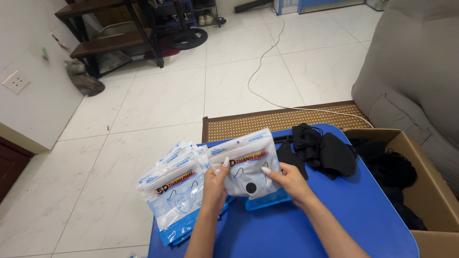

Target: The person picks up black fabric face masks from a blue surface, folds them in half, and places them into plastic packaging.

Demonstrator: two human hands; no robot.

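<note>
I see both hands on one mask pouch (pixel 252 168), held just above the blue table (pixel 334 224) near frame centre; left hand (pixel 215 184) grips its left edge, thumb on the front; right hand (pixel 287 179) grips the right edge at about 3 o'clock of the pouch, thumb also on the front; both clenched on it, neither free. The pouch is clear-fronted with blue trim and a pale mask with a dark round valve inside; it's tilted slightly, top edge away from me. At 9 o'clock of the hands, a fanned stack of pouches (pixel 174 193) lies on the table's left edge, touching the left wrist area. At 1 o'clock, a pile of loose black masks (pixel 325 153) sits on the table; at 3 o'clock, an open cardboard box (pixel 430 191) with more black masks in it, just beside the table. Woven mat (pixel 258 122) on the floor at 12 o'clock.
</note>
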